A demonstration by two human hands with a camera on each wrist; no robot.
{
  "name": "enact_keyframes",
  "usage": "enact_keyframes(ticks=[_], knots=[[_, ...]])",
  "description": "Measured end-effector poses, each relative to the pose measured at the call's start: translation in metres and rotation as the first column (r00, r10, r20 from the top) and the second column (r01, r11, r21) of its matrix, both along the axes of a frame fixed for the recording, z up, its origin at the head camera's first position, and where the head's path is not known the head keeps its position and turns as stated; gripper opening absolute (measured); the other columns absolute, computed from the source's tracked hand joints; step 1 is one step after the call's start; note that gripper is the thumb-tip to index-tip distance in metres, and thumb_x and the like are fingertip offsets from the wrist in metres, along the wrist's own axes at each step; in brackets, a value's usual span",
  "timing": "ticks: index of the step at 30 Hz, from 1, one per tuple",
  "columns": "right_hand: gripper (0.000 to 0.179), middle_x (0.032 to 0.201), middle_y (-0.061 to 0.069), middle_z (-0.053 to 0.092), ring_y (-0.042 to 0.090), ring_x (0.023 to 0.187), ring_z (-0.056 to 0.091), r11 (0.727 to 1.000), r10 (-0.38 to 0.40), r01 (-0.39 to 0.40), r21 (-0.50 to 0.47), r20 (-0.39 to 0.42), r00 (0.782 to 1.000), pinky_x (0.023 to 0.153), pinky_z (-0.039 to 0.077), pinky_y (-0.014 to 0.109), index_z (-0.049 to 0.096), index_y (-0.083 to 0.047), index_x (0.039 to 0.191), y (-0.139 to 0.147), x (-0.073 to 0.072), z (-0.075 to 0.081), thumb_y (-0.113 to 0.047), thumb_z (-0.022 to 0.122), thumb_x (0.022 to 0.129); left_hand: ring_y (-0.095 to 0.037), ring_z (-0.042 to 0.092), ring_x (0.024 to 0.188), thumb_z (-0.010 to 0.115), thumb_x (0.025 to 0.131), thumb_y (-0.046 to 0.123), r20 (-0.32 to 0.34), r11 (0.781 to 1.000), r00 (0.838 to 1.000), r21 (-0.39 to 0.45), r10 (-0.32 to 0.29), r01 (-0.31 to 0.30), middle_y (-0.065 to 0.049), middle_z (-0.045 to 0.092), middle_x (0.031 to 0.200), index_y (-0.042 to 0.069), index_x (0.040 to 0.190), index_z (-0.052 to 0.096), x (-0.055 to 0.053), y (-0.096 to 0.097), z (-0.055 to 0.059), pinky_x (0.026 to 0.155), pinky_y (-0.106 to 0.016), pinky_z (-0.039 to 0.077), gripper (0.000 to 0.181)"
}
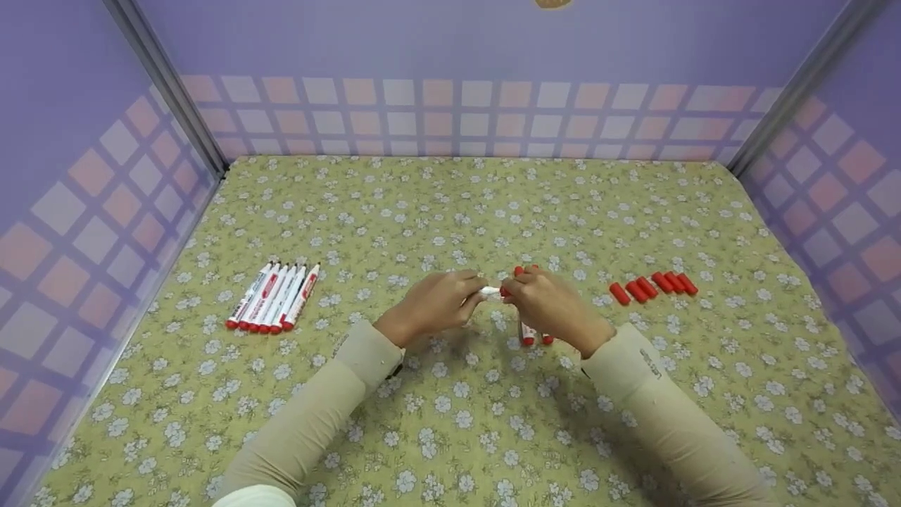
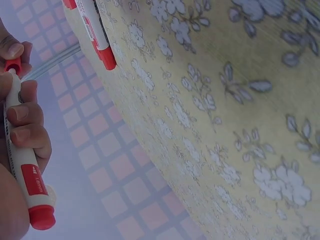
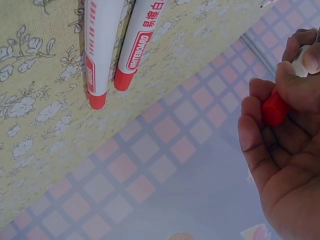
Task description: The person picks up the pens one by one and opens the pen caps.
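My left hand grips a white whiteboard marker with a red label and a red end plug, fingers curled round its barrel. In my right hand, the thumb and fingers pinch a red cap. The cap's open mouth is right at the marker's tip in the left wrist view, and the two are in line. Below the right hand lie two red-capped markers, partly hidden by it in the head view; their red lower ends show in the right wrist view.
On the left of the flowered tablecloth, several uncapped markers lie side by side, dark tips pointing away. Several loose red caps form a row at the right. Purple checked walls enclose the back and sides.
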State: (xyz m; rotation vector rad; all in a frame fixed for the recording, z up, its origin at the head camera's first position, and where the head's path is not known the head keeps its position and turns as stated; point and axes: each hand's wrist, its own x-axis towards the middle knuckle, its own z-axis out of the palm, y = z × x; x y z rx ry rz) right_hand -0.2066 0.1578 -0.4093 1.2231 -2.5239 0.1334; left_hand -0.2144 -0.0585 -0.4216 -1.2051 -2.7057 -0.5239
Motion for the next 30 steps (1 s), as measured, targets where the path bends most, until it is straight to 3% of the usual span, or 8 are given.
enact_keyframes(ticks=[10,18,26,30], knots=[[0.006,0.077,0.008,0.068,0.020,0.065,0.059,1.000,-0.021,0.021,0.001,0.020,1.000,0.059,0.052,0.029,0.068,-0.004,0.087,0.003,-0.001,-0.003,-0.009,0.065,0.091,-0.014,0.060,0.071,0.051,0.100,0.018,0.016,0.998,0.999,0.045,0.031,-0.032,-0.008,0.066,0.099,0.004,0.113,0.067,-0.005,-0.022,0.001,0.061,-0.029,0.049,0.025],[0.005,0.076,0.006,0.067,0.020,0.067,0.056,1.000,-0.020,0.021,-0.005,0.023,1.000,0.059,0.051,0.029,0.067,-0.005,0.086,0.007,-0.002,-0.005,-0.008,0.066,0.090,-0.018,0.060,0.075,0.051,0.100,0.018,0.084,0.990,0.992,0.093,0.097,-0.105,-0.012,0.065,0.102,0.001,0.120,0.063,-0.010,-0.045,0.000,0.065,-0.033,0.049,0.029],[0.005,0.080,0.008,0.069,0.022,0.073,0.063,0.999,-0.016,0.017,-0.029,0.047,0.999,0.064,0.055,0.031,0.068,-0.004,0.090,0.011,-0.004,-0.007,-0.008,0.065,0.091,-0.019,0.061,0.083,0.052,0.100,0.020,0.223,0.968,0.960,0.144,0.172,-0.207,-0.014,0.061,0.106,0.000,0.126,0.060,-0.017,-0.067,0.003,0.070,-0.032,0.051,0.034],[0.006,0.079,0.008,0.068,0.022,0.073,0.062,0.999,-0.019,0.022,-0.040,0.057,0.998,0.063,0.055,0.030,0.067,-0.003,0.088,0.012,-0.004,-0.007,-0.008,0.065,0.091,-0.020,0.059,0.087,0.054,0.099,0.020,0.299,0.941,0.926,0.177,0.229,-0.290,-0.014,0.055,0.105,0.000,0.126,0.061,-0.019,-0.077,0.002,0.073,-0.033,0.050,0.034]])
